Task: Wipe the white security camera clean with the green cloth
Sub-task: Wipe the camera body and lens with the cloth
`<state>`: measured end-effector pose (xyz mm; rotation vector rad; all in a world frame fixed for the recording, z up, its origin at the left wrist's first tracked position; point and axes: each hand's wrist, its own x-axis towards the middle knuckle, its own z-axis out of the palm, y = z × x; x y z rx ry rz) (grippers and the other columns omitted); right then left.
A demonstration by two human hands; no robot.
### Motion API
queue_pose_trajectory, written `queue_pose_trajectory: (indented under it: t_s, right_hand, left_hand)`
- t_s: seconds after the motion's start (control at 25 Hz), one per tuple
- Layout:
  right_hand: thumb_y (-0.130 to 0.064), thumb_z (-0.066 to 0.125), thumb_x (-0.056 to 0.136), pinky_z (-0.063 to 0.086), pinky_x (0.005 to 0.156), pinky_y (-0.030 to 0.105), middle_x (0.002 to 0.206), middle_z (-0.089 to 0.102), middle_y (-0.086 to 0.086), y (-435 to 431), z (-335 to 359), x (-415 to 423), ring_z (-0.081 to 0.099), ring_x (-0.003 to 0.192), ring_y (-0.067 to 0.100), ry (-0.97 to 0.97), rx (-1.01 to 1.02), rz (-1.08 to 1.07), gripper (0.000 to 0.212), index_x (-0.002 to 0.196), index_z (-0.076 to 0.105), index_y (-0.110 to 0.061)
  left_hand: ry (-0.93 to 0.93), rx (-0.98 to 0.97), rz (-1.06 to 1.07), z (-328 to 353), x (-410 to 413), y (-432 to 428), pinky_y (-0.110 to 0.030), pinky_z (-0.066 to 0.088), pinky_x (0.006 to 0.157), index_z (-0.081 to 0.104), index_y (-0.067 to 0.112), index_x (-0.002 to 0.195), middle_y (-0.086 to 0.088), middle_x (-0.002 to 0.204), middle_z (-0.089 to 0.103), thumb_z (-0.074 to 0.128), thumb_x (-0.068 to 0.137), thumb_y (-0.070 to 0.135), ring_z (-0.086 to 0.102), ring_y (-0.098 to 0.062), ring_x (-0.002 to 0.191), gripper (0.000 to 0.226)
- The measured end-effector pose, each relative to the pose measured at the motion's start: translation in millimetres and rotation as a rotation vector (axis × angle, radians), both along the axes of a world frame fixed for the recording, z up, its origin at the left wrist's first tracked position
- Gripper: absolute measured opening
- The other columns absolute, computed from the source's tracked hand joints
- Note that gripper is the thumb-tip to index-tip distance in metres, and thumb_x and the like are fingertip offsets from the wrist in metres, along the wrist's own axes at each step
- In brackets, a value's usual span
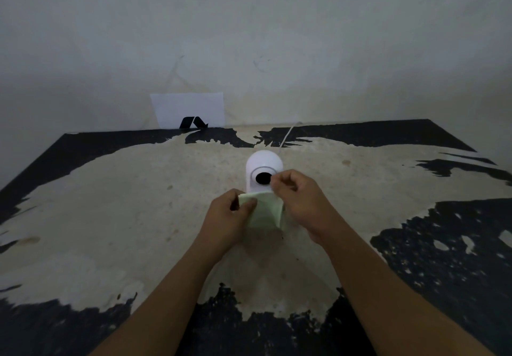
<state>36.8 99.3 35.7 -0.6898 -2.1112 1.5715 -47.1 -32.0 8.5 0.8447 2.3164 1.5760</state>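
The white security camera (263,163) stands upright in the middle of the table, its round black lens facing me. Just in front of its base, the pale green cloth (264,211) hangs stretched between both hands. My left hand (230,217) pinches the cloth's left upper corner. My right hand (297,198) pinches the right upper edge, its fingertips right next to the lens. The cloth and hands hide the camera's base.
The table (110,217) has a worn top, beige with black patches. A thin white cable (286,135) runs from behind the camera to the wall. A white sheet with a black mark (188,110) leans against the wall at the table's back edge.
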Motion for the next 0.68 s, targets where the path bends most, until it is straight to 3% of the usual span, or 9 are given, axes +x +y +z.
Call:
queue_pose_trajectory:
  t_s: [0.08,0.2,0.32,0.44,0.56,0.68]
  right_hand:
    - [-0.035,0.056,0.089,0.047,0.089,0.034,0.117,0.061,0.003,12,10,-11,0.057,0.104,0.018,0.036,0.069,-0.112,0.016,0.102,0.063,-0.027]
    - [-0.037,0.05,0.093,0.042,0.101,0.038,0.131,0.053,-0.003,25,25,-29,0.049,0.116,0.014,0.013,0.051,-0.04,0.032,0.121,0.058,-0.027]
    - [-0.039,0.049,0.093,0.047,0.095,0.04,0.118,0.059,-0.002,25,23,-38,0.056,0.107,0.017,-0.027,-0.034,0.032,0.029,0.117,0.061,-0.026]
    - [-0.037,0.053,0.093,0.05,0.086,0.038,0.116,0.062,0.001,27,17,-40,0.059,0.1,0.018,-0.008,-0.075,0.023,0.03,0.118,0.061,-0.024]
    - [-0.038,0.053,0.092,0.048,0.078,0.032,0.117,0.063,0.002,28,15,-41,0.059,0.1,0.017,0.011,-0.079,0.023,0.031,0.119,0.061,-0.024]
    - [-0.039,0.053,0.093,0.047,0.075,0.028,0.118,0.062,0.001,28,13,-40,0.058,0.104,0.017,0.013,-0.038,0.027,0.032,0.12,0.06,-0.024]
  left_hand:
    - [0.048,-0.01,0.053,-1,-12,3,-0.028,0.043,0.06,0.064,0.008,0.088,-0.006,0.076,0.062,0.056,0.09,0.023,0.055,-0.016,0.066,0.017]
    - [0.109,-0.044,0.059,4,-27,13,-0.023,0.043,0.061,0.065,0.013,0.094,0.0,0.08,0.063,0.055,0.09,0.023,0.055,-0.01,0.07,0.014]
    - [0.122,-0.075,0.101,2,-32,23,-0.024,0.038,0.057,0.06,0.01,0.087,-0.006,0.078,0.061,0.06,0.085,0.024,0.051,-0.012,0.067,0.014]
    - [0.066,-0.026,0.086,-1,-32,27,-0.019,0.04,0.059,0.051,0.015,0.092,0.006,0.084,0.059,0.069,0.08,0.025,0.055,-0.005,0.075,0.023]
    - [-0.011,-0.01,0.074,-9,-30,39,-0.029,0.049,0.066,0.043,0.02,0.105,-0.001,0.102,0.058,0.076,0.071,0.034,0.059,-0.017,0.087,0.049]
    - [0.048,-0.122,0.185,-17,-23,60,-0.042,0.047,0.087,0.043,0.019,0.118,-0.005,0.114,0.053,0.076,0.063,0.05,0.055,-0.024,0.101,0.072]
